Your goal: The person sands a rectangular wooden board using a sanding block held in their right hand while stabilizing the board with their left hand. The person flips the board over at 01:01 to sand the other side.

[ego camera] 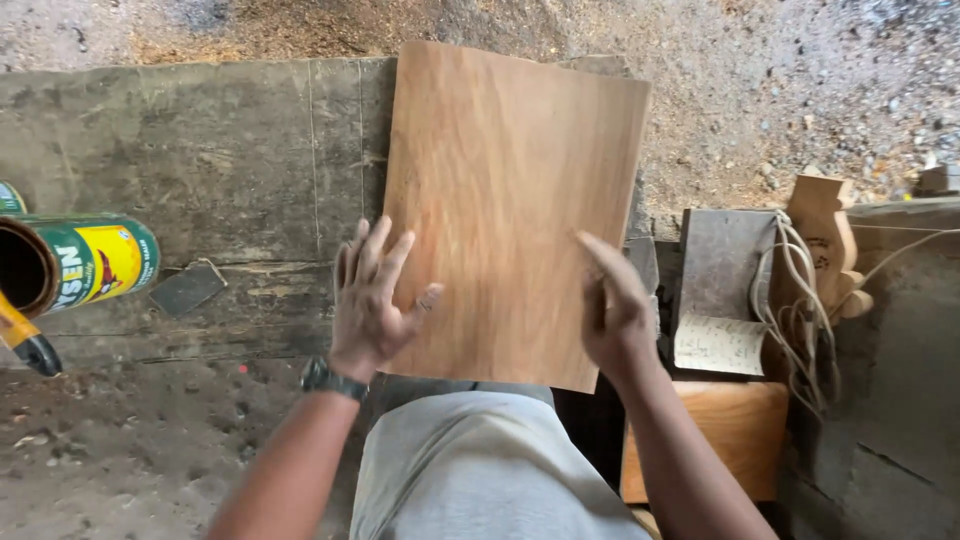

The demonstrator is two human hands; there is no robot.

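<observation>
fingers (385,250) of both hands flat on plywood sheet (510,190) | green can (75,262) open, contents unseen

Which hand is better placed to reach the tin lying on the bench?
Likely left. The left hand rests on the wooden panel nearer the tin; the right hand is on its far edge.
</observation>
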